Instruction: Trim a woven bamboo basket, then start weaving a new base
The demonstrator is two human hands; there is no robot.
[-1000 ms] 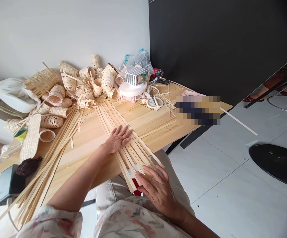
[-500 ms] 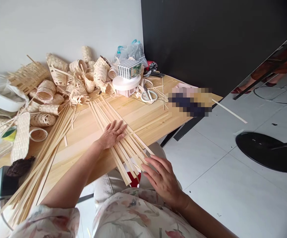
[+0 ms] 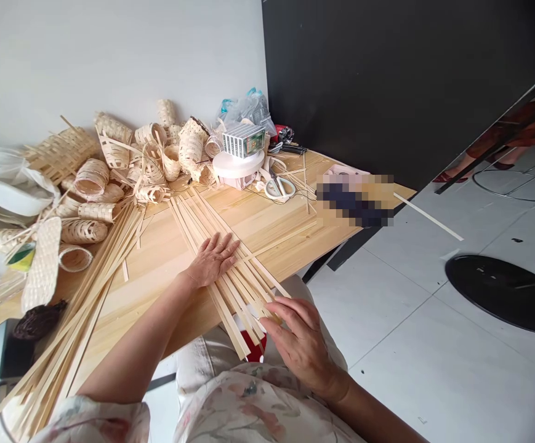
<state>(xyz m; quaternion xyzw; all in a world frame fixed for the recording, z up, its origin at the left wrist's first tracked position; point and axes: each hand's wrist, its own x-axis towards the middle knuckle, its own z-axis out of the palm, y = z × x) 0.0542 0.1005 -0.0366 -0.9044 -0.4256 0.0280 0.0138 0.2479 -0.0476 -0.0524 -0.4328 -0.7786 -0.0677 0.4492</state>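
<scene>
A fan of flat, pale bamboo strips (image 3: 244, 289) lies across the wooden table (image 3: 156, 271), with some strips crossing others. My left hand (image 3: 212, 261) rests flat and palm down on the strips, fingers spread. My right hand (image 3: 301, 347) is at their near ends, its fingertips on the strips. Neither hand closes around anything. To the left of my left arm lies a long bundle of loose bamboo strips (image 3: 92, 295).
Several woven bamboo baskets (image 3: 151, 154) are heaped at the table's far side. Nearby are scissors (image 3: 280, 189), a white round stand (image 3: 238, 167) and a plastic bag (image 3: 246, 109). A pixelated patch (image 3: 357, 200) covers something at the right table edge. Tiled floor lies to the right.
My right hand has shifted slightly toward me along the strip ends. My left hand stays on the strips, and the view has swung a little.
</scene>
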